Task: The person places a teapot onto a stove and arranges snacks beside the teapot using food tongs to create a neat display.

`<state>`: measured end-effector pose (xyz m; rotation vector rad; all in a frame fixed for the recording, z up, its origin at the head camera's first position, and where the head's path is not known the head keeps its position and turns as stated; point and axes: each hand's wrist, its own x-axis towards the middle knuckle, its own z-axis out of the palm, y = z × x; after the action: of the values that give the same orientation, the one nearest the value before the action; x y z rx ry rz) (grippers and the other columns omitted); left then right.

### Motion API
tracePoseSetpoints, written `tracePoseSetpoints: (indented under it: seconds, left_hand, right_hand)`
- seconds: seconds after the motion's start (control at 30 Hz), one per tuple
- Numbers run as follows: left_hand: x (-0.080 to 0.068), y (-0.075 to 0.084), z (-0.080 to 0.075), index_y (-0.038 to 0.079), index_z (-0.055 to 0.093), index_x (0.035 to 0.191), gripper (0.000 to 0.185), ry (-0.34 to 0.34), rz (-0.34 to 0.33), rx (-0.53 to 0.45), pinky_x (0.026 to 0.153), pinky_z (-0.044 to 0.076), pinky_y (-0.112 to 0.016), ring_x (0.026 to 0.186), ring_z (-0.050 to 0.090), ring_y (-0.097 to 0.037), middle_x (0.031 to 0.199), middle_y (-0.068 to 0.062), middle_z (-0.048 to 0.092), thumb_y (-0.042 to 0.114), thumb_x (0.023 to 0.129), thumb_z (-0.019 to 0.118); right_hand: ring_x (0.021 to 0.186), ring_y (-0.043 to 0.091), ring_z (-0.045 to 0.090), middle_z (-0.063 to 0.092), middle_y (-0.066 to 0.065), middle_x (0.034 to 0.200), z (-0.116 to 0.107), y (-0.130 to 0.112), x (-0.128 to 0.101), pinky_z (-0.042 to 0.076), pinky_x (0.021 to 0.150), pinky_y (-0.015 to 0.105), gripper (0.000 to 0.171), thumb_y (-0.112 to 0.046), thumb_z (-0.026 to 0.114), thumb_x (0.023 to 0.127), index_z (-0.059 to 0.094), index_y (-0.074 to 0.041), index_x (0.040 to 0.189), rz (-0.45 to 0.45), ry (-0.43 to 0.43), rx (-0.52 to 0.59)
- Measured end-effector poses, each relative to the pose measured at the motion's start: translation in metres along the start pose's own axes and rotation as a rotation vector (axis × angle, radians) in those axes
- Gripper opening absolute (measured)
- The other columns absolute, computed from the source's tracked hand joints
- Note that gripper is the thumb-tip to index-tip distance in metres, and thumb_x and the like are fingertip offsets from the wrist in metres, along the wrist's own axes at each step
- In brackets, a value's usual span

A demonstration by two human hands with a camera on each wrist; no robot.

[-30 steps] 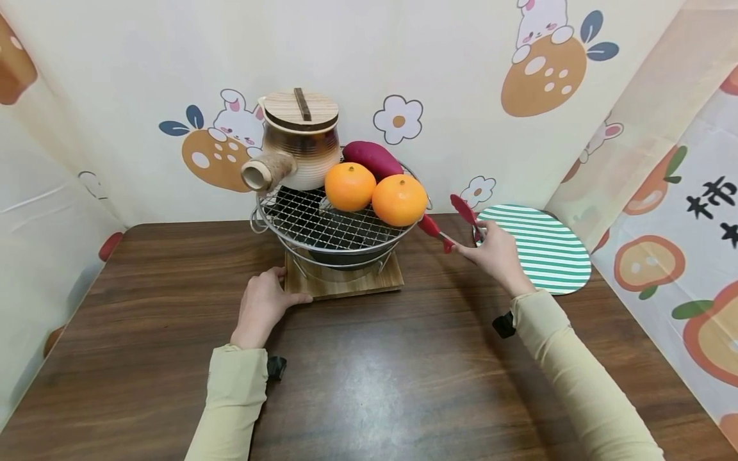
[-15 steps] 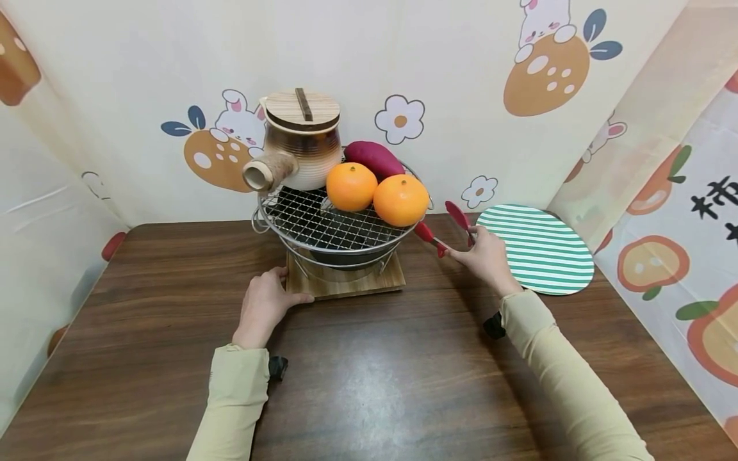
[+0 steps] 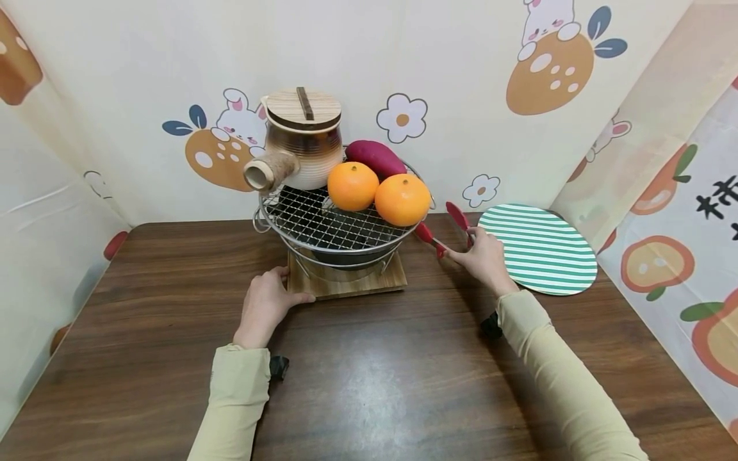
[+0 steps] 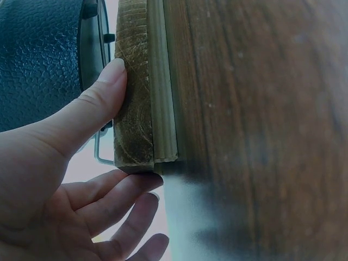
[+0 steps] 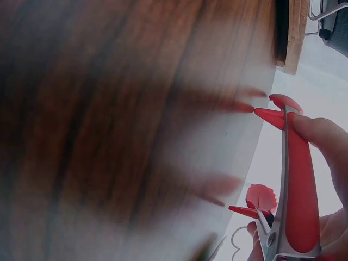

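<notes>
While the left hand [image 3: 265, 306] rests with relaxed fingers and thumb against the wooden base board [image 3: 346, 285], the right hand [image 3: 481, 259] grips red tongs [image 3: 446, 224], tips apart beside the nearer orange [image 3: 402, 199] on the wire grill [image 3: 323, 224]. Risk: a glancing squeeze could roll the orange off the rim. Versus 1.0 s ago, the tongs sit lower and closer to the grill

The head view looks forward and down from above the table [image 3: 369, 378], taking in both hands and the grill [image 3: 337, 227] at 12 o'clock. The left wrist view sits very close to the wooden base [image 4: 133, 109], the right wrist view close along the red tongs [image 5: 296, 179]; each shares these with the head view
</notes>
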<state>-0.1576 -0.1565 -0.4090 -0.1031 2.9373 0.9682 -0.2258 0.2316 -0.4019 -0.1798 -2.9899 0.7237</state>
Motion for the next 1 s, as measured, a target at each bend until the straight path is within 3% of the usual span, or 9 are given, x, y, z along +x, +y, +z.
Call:
tracePoseSetpoints:
  seconds: [0.43,0.7,1.0]
  left_hand:
    - [0.000,0.000,0.000,-0.008,0.056,0.128,0.079,-0.004,0.005,0.003,0.086,0.052,-0.049,0.111,0.062,-0.040,0.125,-0.025,0.063,0.039,0.071,0.084]
    - [0.001,0.000,-0.001,-0.008,0.055,0.130,0.079,-0.005,0.005,-0.011,0.087,0.052,-0.049,0.112,0.062,-0.039,0.125,-0.024,0.063,0.038,0.071,0.084]
    - [0.001,0.000,0.000,-0.007,0.056,0.129,0.079,0.001,0.005,-0.003,0.088,0.051,-0.051,0.113,0.061,-0.041,0.125,-0.025,0.063,0.039,0.070,0.084]
  right_hand:
    - [0.091,0.032,0.050,0.059,0.022,0.099,0.007,0.000,0.003,0.043,0.074,0.039,0.081,-0.043,0.073,0.081,0.043,0.007,0.137,-0.003,0.021,-0.021]
    - [0.086,0.032,0.048,0.055,0.020,0.092,0.009,-0.004,0.000,0.040,0.068,0.036,0.080,-0.039,0.074,0.079,0.038,0.005,0.136,0.012,0.056,-0.025]
    - [0.101,0.041,0.047,0.052,0.025,0.102,0.012,-0.002,-0.003,0.041,0.082,0.050,0.088,-0.041,0.076,0.079,0.032,0.006,0.139,0.016,0.055,-0.004]
